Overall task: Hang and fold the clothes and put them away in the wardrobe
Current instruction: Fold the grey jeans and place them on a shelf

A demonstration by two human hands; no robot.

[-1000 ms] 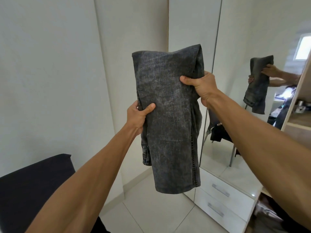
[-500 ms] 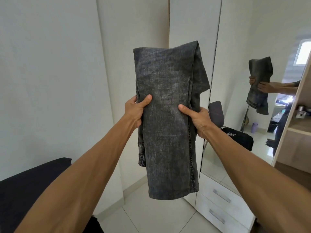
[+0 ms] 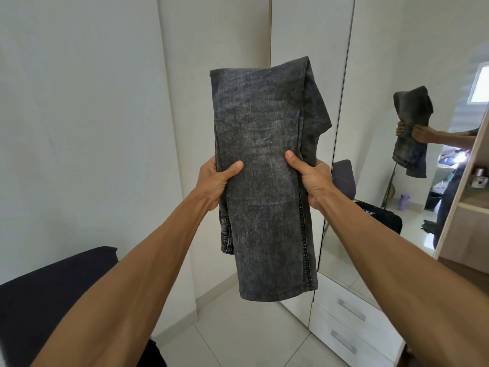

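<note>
Folded grey jeans (image 3: 264, 168) held upright in air before mirrored wardrobe door (image 3: 383, 62). Left hand (image 3: 213, 181) and right hand (image 3: 313, 180) each clamp side edge at mid-height, thumb in front, fingers hidden behind, probably curled. Advice: keep edges aligned, tuck loose back layer, fold top down.

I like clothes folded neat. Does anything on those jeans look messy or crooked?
Yes. The jeans, held by the left hand and right hand, are folded unevenly: a flap pokes out at the upper right edge, and another layer hangs out at the lower left.
</note>
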